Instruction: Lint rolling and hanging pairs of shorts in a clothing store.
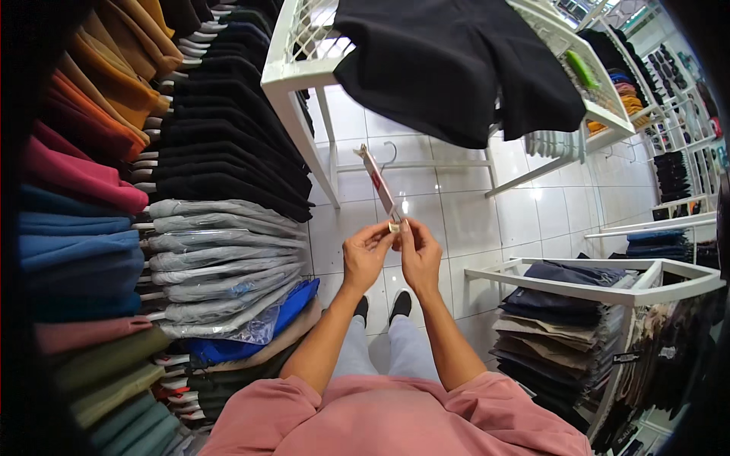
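Observation:
Both hands meet in front of me over the tiled floor. My left hand [365, 253] pinches a small pale tag or label [394, 227] between finger and thumb. From the other side my right hand [421, 251] grips at the same spot, its thumb near the tag's edge. Just beyond the fingertips a flat pale hanger bar with a red mark [379, 179] points away from me, with a metal hook [390, 153] beside it. How the tag joins the hanger is hidden by my fingers. Black trousers or shorts [422, 68] lie over a white metal mesh table [302, 71] ahead.
Hanging garments in many colours [91, 233], black ones [228, 131] and plastic-covered grey ones [228, 256] line my left side. At the right, a white rack [570, 285] stands by folded or hanging trousers [547, 330]. A bright green object [582, 69] rests on the mesh.

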The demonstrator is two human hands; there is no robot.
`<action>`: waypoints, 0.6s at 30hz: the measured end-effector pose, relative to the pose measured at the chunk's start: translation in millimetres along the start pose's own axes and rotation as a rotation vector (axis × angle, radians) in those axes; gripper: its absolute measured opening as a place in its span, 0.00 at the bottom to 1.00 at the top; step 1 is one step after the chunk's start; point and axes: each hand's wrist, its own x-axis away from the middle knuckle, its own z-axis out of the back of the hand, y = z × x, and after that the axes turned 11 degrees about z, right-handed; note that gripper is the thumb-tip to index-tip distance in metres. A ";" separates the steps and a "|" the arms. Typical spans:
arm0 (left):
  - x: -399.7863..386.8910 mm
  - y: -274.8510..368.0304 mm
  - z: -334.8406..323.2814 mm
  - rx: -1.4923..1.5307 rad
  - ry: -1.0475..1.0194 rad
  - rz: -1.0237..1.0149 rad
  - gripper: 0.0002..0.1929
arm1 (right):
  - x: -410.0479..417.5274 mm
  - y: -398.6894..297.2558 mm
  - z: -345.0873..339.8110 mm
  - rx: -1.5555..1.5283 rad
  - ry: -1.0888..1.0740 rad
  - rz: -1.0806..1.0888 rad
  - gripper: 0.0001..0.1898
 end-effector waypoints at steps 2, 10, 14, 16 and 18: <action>22.7 15.7 -15.3 -0.133 0.031 0.022 0.16 | 14.9 -30.9 20.3 0.082 -0.009 0.043 0.19; 84.3 77.3 -87.5 -0.152 -0.290 -0.018 0.17 | 32.4 -81.7 143.7 0.140 -0.007 0.166 0.20; 86.8 111.5 -96.0 -0.281 -0.093 -0.135 0.18 | 28.1 -105.5 209.6 0.087 -0.119 0.241 0.20; 81.9 133.3 -84.9 -0.435 0.186 -0.241 0.19 | 19.6 -123.2 235.2 -0.005 -0.142 0.207 0.19; 67.0 156.1 -71.7 -0.648 0.463 -0.617 0.21 | 8.5 -144.4 262.8 -0.095 -0.203 0.141 0.17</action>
